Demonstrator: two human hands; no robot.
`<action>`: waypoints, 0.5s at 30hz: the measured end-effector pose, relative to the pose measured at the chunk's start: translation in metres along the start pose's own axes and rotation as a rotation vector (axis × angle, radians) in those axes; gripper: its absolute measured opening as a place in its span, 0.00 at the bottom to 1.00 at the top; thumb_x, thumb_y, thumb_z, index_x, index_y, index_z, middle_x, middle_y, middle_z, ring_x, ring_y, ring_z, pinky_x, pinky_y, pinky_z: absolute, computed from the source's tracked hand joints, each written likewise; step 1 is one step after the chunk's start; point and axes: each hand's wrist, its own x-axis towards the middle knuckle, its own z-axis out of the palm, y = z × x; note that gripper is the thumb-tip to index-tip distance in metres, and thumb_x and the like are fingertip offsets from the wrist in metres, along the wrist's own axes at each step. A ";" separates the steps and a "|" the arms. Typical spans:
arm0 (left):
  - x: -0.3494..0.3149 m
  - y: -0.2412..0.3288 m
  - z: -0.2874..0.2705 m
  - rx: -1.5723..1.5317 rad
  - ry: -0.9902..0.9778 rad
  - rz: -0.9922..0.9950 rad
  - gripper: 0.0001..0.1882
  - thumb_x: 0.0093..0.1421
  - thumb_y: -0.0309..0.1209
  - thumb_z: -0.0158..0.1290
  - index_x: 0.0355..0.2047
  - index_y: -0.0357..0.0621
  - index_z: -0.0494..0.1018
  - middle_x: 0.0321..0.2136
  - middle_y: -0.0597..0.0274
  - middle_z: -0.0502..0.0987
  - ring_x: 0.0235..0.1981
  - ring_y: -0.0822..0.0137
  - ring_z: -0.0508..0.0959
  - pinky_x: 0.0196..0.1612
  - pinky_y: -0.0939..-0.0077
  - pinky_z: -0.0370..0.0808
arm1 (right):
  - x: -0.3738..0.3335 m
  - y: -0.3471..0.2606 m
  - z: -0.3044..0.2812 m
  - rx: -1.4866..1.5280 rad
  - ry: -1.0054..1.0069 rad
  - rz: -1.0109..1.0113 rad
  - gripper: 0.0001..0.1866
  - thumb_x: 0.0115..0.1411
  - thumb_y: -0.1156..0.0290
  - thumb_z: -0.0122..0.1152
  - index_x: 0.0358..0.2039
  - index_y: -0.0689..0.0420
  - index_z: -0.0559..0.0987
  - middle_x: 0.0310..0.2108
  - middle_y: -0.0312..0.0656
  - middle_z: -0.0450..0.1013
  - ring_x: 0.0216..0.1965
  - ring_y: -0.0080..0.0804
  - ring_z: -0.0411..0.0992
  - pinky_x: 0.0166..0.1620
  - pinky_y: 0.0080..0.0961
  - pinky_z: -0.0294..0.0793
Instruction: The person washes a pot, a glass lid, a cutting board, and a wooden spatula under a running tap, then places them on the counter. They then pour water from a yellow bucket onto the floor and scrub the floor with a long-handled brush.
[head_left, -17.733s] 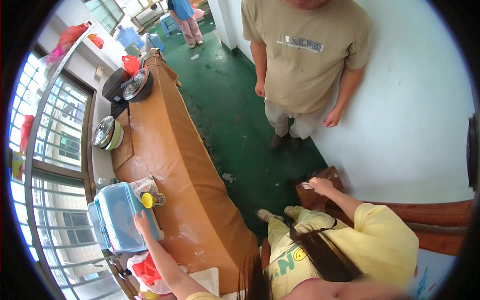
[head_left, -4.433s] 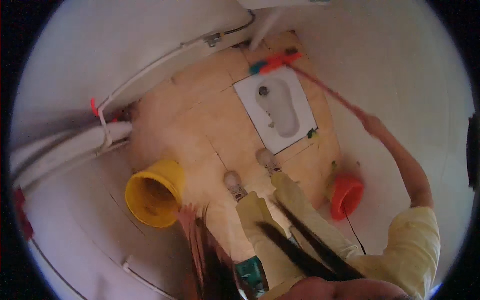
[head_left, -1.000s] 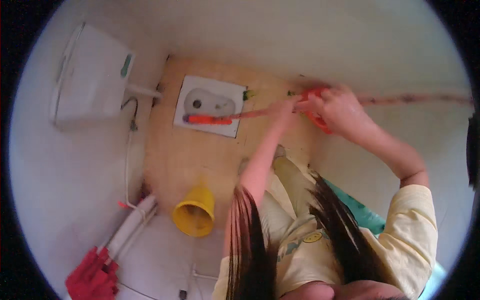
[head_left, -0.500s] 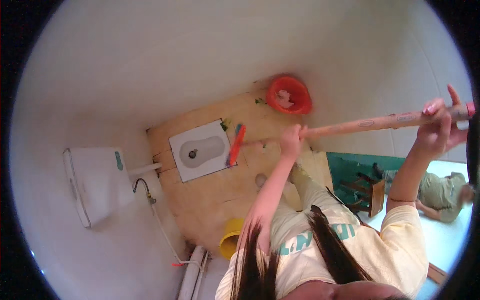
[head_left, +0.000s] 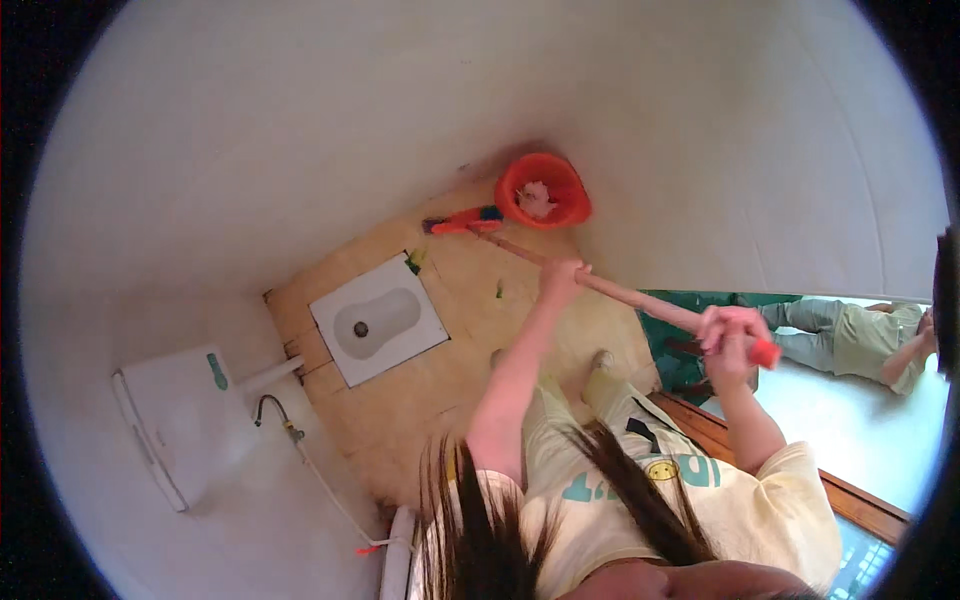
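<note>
A broom with a long wooden handle [head_left: 640,298] slants across the view in both my hands. Partway down the handle, my left hand [head_left: 563,280] is wrapped round it. My right hand [head_left: 733,335] grips near the top, just below the red end cap. The red and dark blue broom head [head_left: 465,221] rests on the tiled floor by the far wall, beside a red bin [head_left: 571,208] with pale crumpled paper in it. Green leafy scraps [head_left: 415,262] lie at the far corner of the white squat toilet [head_left: 425,335], and another green bit lies on the tiles.
A white cistern [head_left: 165,425] with a pipe and a hose hangs on the left wall. White pipes [head_left: 397,555] stand at the lower left. To the right, past a wooden doorsill [head_left: 690,418], another person [head_left: 865,340] is in the neighbouring space.
The broom head has swung from the toilet's right edge to the far wall beside the red bin. My right hand has come lower and nearer, bringing the handle's top end with it.
</note>
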 end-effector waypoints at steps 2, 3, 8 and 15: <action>0.009 0.026 -0.007 0.074 -0.009 0.078 0.11 0.48 0.33 0.53 0.14 0.42 0.68 0.15 0.53 0.70 0.20 0.52 0.70 0.25 0.61 0.64 | 0.018 -0.012 -0.033 0.069 0.033 0.086 0.10 0.58 0.65 0.50 0.28 0.58 0.70 0.13 0.35 0.63 0.16 0.25 0.62 0.22 0.22 0.60; 0.011 0.040 -0.008 0.108 -0.029 0.119 0.10 0.47 0.32 0.53 0.14 0.42 0.68 0.15 0.53 0.70 0.20 0.52 0.70 0.25 0.61 0.64 | 0.029 -0.030 -0.046 0.124 -0.031 0.069 0.11 0.57 0.62 0.51 0.26 0.58 0.71 0.13 0.35 0.65 0.17 0.27 0.63 0.23 0.24 0.61; 0.014 0.023 0.013 -0.147 -0.005 -0.057 0.04 0.42 0.29 0.54 0.17 0.42 0.71 0.16 0.52 0.71 0.22 0.52 0.72 0.24 0.64 0.66 | 0.044 -0.032 -0.047 0.065 -0.587 -0.031 0.12 0.47 0.64 0.62 0.14 0.57 0.74 0.18 0.37 0.72 0.23 0.31 0.71 0.34 0.31 0.70; -0.037 0.023 0.023 0.283 -0.359 0.036 0.07 0.38 0.30 0.55 0.20 0.43 0.73 0.18 0.55 0.73 0.25 0.54 0.74 0.29 0.63 0.70 | 0.012 0.004 -0.114 0.140 -0.255 0.230 0.21 0.54 0.64 0.53 0.07 0.53 0.64 0.10 0.34 0.66 0.16 0.30 0.67 0.29 0.33 0.67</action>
